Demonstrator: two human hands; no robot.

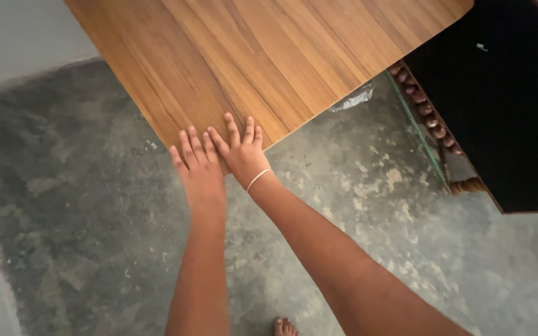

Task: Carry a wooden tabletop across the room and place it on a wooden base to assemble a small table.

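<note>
At near edge of wooden table [269, 56]: right hand [242, 152] flat, fingers spread, palm pressed on tabletop. Left hand [199, 168] open, fingers together, touching table edge beside right. Both empty.

A crumpled clear plastic wrapper [352, 98] lies on the floor [356, 186], at the far edge of the wooden surface [263, 56] and partly tucked under it. A tiny pale tag [481, 46] sits on the black panel [505, 106] at the right, too small to make out. No signs or screens show.
</note>
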